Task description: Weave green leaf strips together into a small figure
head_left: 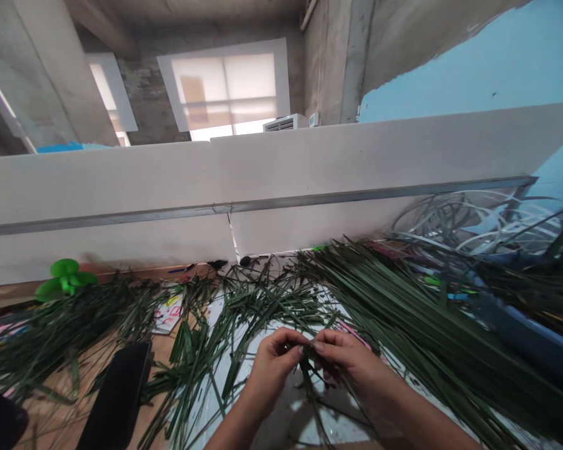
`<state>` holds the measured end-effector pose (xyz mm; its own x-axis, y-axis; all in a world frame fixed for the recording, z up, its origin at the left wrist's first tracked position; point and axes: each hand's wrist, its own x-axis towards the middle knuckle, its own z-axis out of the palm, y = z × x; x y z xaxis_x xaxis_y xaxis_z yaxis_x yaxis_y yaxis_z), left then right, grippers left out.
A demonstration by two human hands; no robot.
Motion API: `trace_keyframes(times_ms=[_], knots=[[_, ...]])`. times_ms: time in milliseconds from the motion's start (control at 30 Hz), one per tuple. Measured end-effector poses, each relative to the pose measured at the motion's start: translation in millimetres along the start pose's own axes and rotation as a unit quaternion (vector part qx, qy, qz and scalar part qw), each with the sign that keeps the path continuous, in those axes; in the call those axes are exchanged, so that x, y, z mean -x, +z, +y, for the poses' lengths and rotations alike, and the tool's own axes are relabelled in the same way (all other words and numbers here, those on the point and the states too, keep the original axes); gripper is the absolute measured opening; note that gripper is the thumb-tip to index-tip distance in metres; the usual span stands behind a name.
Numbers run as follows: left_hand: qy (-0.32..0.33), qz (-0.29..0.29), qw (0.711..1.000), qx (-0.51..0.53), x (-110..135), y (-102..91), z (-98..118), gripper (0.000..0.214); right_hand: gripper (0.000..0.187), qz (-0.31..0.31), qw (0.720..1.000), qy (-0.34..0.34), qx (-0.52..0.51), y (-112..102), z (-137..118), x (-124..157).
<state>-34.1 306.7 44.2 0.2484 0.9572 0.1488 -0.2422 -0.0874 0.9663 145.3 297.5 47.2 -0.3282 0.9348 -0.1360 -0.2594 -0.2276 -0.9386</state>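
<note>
My left hand (pixel 273 369) and my right hand (pixel 344 359) meet low in the middle of the view, their fingertips pinched together on a few narrow green palm-leaf strips (pixel 309 369). The strips hang down below my fingers, and their exact shape is hidden by my hands. A long bundle of similar leaf strips (pixel 394 312) spreads to the right of my right hand. Looser, tangled strips (pixel 244 312) lie just beyond both hands, on white paper (pixel 286 419).
More leaf strips (pixel 75 331) cover the wooden table (pixel 65 400) at left, near a green plastic pinwheel-shaped object (pixel 64 279) and a black flat object (pixel 117 397). A blue container (pixel 511 319) and coiled white strips (pixel 473 225) stand at right. A white partition (pixel 122 187) runs behind.
</note>
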Motion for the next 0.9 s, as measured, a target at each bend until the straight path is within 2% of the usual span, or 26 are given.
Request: trace_keyframes(times_ms=[133,233,467,633,733,900], knots=[[-0.009,0.024,1.000,0.010,-1,1.7,-1,0.018,0.039,0.026,0.993,-0.076,0.081,3,-4,-3],[-0.005,0.032,0.999,0.006,-1,3.0,0,0.015,0.040,0.049,0.987,-0.103,0.109,4,-5,-2],[0.001,0.052,0.999,0.002,-2,3.7,-2,0.010,0.040,0.069,0.989,-0.113,0.062,6,0,-2],[0.004,0.066,0.998,-0.007,-3,3.3,-4,0.012,0.032,0.068,0.988,-0.112,0.078,8,-4,0],[-0.006,0.079,0.997,-0.012,-2,2.8,-3,0.018,0.029,0.085,0.987,-0.105,0.091,8,-8,1],[-0.039,0.137,0.990,0.009,0,3.9,8,0.032,0.025,0.119,0.982,-0.103,0.107,5,-11,0]])
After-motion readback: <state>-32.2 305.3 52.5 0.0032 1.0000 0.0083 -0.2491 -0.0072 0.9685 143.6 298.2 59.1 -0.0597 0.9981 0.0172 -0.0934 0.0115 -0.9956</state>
